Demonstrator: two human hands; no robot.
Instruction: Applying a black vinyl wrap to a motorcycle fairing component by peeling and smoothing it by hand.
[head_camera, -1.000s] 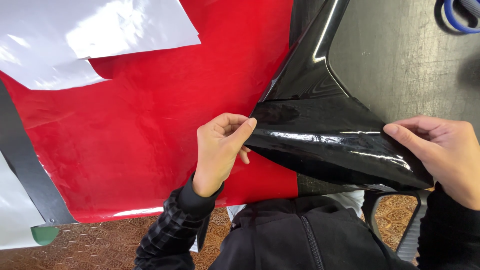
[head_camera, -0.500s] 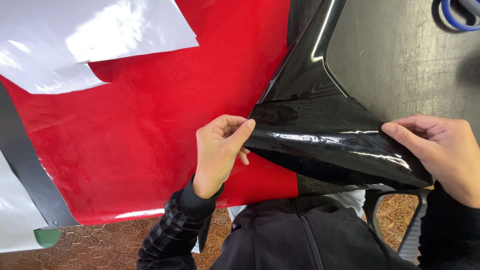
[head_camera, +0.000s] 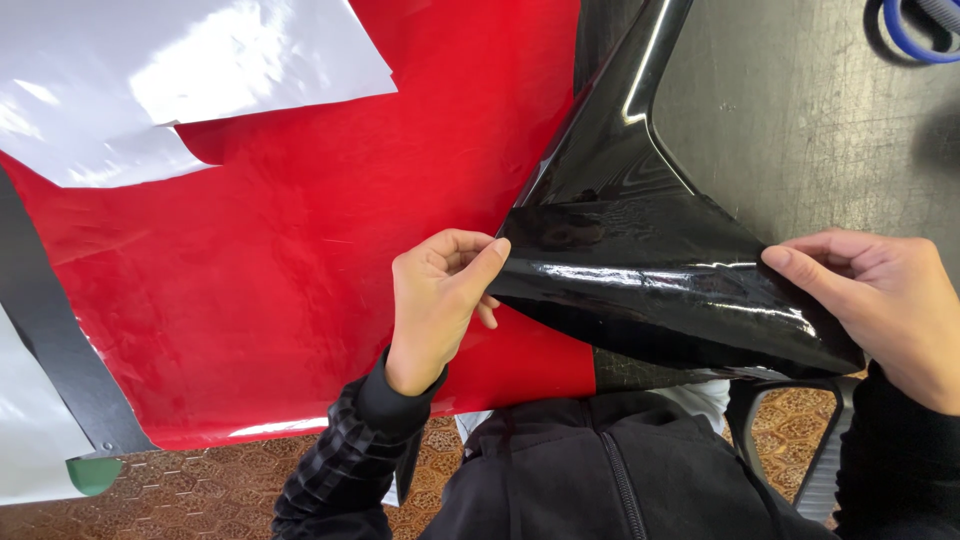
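At the far left of the table, a white glossy sheet (head_camera: 40, 440) lies under a dark grey strip (head_camera: 55, 340) that runs down to the table edge, with a green corner (head_camera: 95, 475) poking out below. More white backing paper (head_camera: 170, 85) lies across the upper left, curled and shiny. Both rest on a wide red film sheet (head_camera: 300, 260) that covers most of the near table.

Toward the middle, the left hand (head_camera: 435, 305) pinches the left end of a folded edge of black glossy film (head_camera: 650, 290), thumb on top and fingers curled under. The film is lifted off the surface in a stiff, tent-like fold; its far part narrows to a tapering strip running up and away. The right hand (head_camera: 885, 300) pinches the fold's right corner in the same way, thumb pressed flat on top. Both hands are closed on the film and hold it taut between them.

As I judge it, the film is being peeled or folded back along this edge; carrying on would call for an even pull from both hands so the sheet does not crease or stick to itself.

To the right, the bare worktop (head_camera: 800, 120) is dark grey and scuffed, with a blue looped object (head_camera: 915, 35) at the top corner. Below the table edge, patterned brown flooring (head_camera: 200, 490) shows beside the person's dark jacket (head_camera: 600, 470).
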